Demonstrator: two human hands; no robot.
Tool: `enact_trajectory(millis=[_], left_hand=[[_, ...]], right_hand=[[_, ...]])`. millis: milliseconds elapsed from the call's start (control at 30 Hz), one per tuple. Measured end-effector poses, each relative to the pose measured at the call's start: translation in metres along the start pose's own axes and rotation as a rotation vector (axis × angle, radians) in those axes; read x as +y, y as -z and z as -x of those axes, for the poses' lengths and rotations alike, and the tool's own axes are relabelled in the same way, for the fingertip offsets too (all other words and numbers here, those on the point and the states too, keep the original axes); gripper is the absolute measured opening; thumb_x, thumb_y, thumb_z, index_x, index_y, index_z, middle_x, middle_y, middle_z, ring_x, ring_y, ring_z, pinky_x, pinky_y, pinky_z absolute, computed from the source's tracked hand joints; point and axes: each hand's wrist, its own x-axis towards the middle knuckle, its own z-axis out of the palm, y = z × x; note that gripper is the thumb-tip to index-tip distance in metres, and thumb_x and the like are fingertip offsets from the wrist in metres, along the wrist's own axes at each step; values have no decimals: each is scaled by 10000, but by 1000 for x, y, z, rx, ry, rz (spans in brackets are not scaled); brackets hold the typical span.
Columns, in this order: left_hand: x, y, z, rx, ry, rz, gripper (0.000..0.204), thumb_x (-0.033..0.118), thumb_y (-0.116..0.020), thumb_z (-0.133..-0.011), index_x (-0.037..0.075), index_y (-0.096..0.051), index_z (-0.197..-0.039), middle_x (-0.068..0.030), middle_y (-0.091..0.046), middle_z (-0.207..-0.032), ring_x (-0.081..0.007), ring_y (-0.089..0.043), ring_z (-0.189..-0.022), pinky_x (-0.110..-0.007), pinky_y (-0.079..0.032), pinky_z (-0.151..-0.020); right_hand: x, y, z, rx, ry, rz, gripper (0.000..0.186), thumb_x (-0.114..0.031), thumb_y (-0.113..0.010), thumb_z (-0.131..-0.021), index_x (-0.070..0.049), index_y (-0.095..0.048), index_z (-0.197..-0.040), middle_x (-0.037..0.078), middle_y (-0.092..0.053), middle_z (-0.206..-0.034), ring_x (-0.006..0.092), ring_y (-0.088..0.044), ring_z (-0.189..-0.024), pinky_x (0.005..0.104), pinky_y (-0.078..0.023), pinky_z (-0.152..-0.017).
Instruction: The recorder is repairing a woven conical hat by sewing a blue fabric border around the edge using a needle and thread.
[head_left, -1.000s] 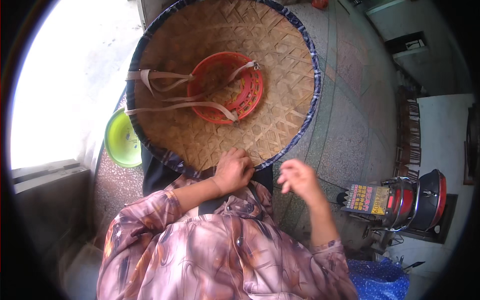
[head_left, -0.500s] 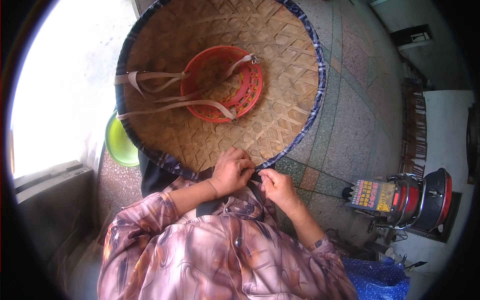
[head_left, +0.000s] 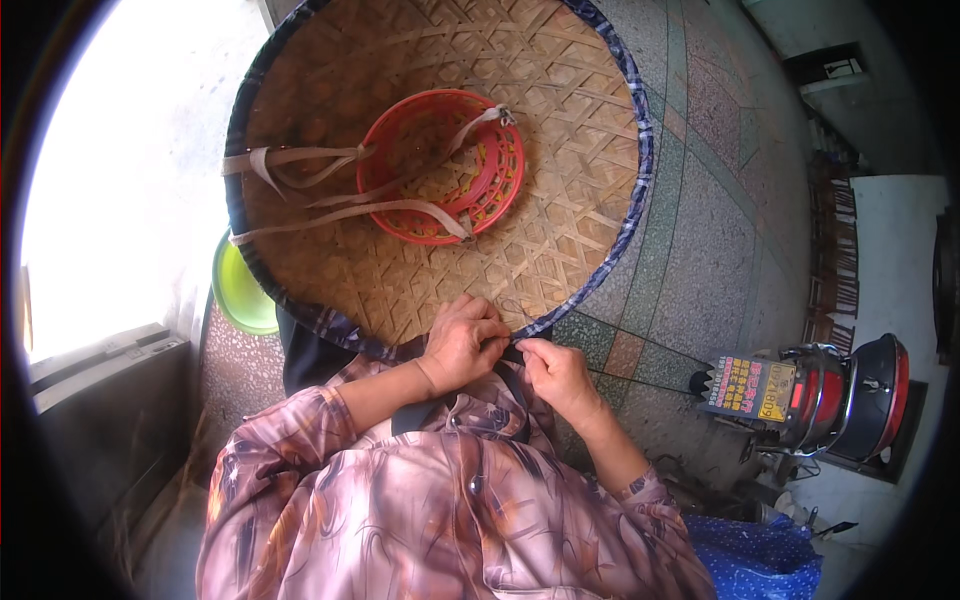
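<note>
A large round woven bamboo basket (head_left: 560, 215) rests tipped toward me, its rim bound with dark blue plaid cloth (head_left: 641, 130). At the near edge my left hand (head_left: 466, 340) is closed over the cloth-bound rim, fingertips inside the basket. Close to its right, my right hand (head_left: 560, 376) pinches at the same stretch of rim, thumb and forefinger together; whatever thin thing they hold is too small to make out. Inside the large basket lies a small red plastic basket (head_left: 371, 138). Pale fabric straps (head_left: 400, 207) run from it to the large basket's left rim.
A green basin (head_left: 240, 290) stands on the floor left of the basket. At the right is a parked motorbike (head_left: 820, 395) with a yellow plate. Blue dotted cloth (head_left: 750, 550) lies at the lower right. A dark panel (head_left: 110, 420) stands at the left.
Both hands stay at the same spot on the rim, with hardly any finger movement. The large basket's left side appears slightly farther left, and the view has shifted a little.
</note>
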Motion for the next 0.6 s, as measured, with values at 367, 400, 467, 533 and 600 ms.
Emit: enact_trajectory(millis=[367, 400, 467, 533, 600], left_hand=[[-2, 0, 1, 38, -34, 36, 99, 157, -749, -696, 137, -735, -792, 13, -601, -851, -218, -547, -888, -371, -392, -730], [-2, 0, 1, 38, -34, 36, 99, 157, -749, -696, 137, -735, -792, 13, -601, -851, -218, -547, -888, -371, -392, -730], [-1, 1, 1, 47, -53, 43, 106, 157, -751, -690, 142, -739, -794, 14, -606, -854, -218, -548, -883, -370, -396, -729], [0, 4, 0, 31, -58, 39, 108, 157, -755, -694, 133, -731, -797, -3, -605, -859, -233, -549, -878, -372, -406, -740], [1, 5, 1, 13, -67, 36, 112, 157, -759, -699, 125, -723, -800, -21, -605, -864, -249, -550, -872, -373, -415, -751]], right_hand=[[0, -11, -1, 23, -95, -11, 125, -59, -544, -887, -1, -636, -949, 201, -688, -836, 360, -691, -792, 411, -551, -677], [3, -16, -1, 69, -48, 23, 103, -58, -542, -887, -14, -619, -939, 194, -682, -813, 367, -685, -768, 423, -545, -660], [4, -20, -2, 113, -2, 57, 81, -57, -540, -888, -26, -603, -928, 187, -677, -790, 373, -679, -744, 435, -539, -643], [3, -22, -4, 150, -3, -1, 53, -58, -543, -886, -42, -576, -926, 177, -667, -760, 382, -670, -725, 451, -530, -624], [3, -20, -5, 141, 4, -3, 54, -60, -546, -885, -41, -575, -927, 181, -662, -755, 387, -666, -721, 456, -527, -618]])
